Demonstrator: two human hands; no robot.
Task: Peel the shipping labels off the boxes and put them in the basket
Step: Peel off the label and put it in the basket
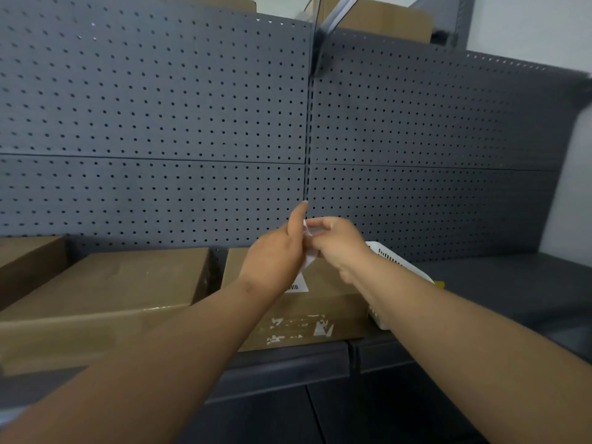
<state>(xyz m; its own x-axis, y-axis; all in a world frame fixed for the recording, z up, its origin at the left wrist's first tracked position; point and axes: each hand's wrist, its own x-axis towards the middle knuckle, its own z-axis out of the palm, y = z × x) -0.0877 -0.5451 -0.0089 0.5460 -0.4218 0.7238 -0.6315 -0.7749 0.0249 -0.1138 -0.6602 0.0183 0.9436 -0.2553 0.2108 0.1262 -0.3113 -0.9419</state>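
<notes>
We're facing a grey pegboard wall [160,107] that fills most of the view, with a dark shelf [496,283] running beneath it. On the shelf sits a big cardboard box [112,283] at the left. Right beside it is the middle box [320,302], its front face scarred with white label scraps [301,328]. Just to the right of that box, partly hidden behind the right forearm [448,309], there's the white basket [394,261].

Now the hands: both are raised together above the middle box. The left hand [275,261] has one digit pointing straight up and seems to grip a white shipping label [301,280]. The right hand [339,245] pinches the label's upper end in its fingertips. The label hangs between them, clear of the basket, with its barcode end down at the box top. Whether that end is stuck to the cardboard, we can't tell.
</notes>
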